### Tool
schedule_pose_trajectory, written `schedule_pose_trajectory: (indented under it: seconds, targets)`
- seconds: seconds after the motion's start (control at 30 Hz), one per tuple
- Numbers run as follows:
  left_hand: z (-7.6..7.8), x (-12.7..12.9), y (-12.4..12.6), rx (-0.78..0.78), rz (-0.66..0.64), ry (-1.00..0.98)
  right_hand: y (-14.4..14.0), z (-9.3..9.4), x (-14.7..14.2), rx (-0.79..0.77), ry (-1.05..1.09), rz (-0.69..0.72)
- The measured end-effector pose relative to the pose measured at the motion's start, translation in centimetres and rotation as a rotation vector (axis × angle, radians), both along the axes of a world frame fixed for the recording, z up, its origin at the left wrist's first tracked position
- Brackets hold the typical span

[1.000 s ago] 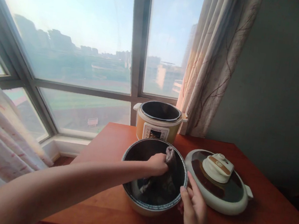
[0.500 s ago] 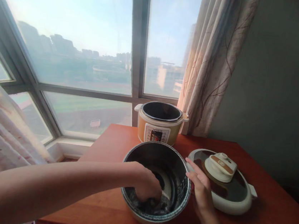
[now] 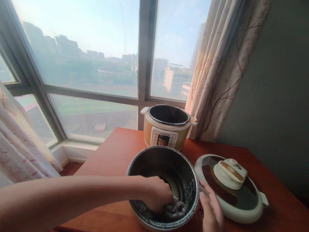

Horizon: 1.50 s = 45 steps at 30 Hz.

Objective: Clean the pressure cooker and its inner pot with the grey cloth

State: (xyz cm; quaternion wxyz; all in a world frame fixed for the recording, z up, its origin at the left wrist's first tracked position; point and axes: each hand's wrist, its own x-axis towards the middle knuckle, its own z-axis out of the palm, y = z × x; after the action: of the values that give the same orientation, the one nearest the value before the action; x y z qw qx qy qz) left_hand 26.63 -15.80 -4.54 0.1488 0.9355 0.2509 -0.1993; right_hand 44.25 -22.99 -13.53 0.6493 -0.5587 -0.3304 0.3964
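A dark inner pot [image 3: 160, 161] with a speckled rim leans toward me near the table's front edge. Reaching in from the left, my left hand [image 3: 160, 195] is closed on a dark grey cloth [image 3: 176, 210], pressed against the pot's lower inside wall. Its fingertips are partly hidden. My right hand [image 3: 212, 215] grips the pot's outer right side, with fingers by the rim. Behind the pot stands the pressure cooker body [image 3: 148, 130], uncovered, its control panel facing me. The cooker lid [image 3: 239, 215] lies to the right of my right hand, handle up.
Everything stands on a reddish-brown wooden table [image 3: 102, 154]. Tall windows [image 3: 94, 57] rise behind it and to the left. Patterned curtains [image 3: 215, 74] hang at the back, and another curtain [image 3: 6, 140] hangs at the left. A grey wall [image 3: 291, 90] is at the right.
My left hand has moved right inside the pot, carrying the cloth toward the right inner wall. My right hand has shifted slightly right and lower along the pot's outside.
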Motion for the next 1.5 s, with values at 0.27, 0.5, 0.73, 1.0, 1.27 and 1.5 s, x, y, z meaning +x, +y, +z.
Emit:
schedule_pose_trajectory:
  seconds: [0.27, 0.5, 0.73, 1.0, 1.27, 1.5]
  targets:
    - [-1.2, 3.0, 1.7, -0.088, 0.462, -0.166, -0.8, -0.4, -1.3, 0.031, 0.0, 0.037]
    - [-2.5, 3.6, 3.7, -0.261, 0.946, -0.554, -0.3, -0.4, -1.1, 0.014, -0.137, 0.067]
    - [-0.5, 3.9, 2.2, 0.004, 0.328, -0.114, 0.9, 0.9, -0.9, 0.008, -0.135, 0.089]
    - [1.2, 1.1, 0.5, 0.179, -0.333, 0.074, 3.3, 1.3, 0.5, -0.009, -0.115, 0.043]
    - [1.6, -0.8, 0.7, 0.16, -0.398, 0.14, 6.6, 2.1, 2.3, -0.032, 0.026, 0.167]
    - [2.0, -0.1, 1.0, 0.15, -0.251, 0.186, 3.7, 1.6, 1.3, -0.034, -0.031, 0.02]
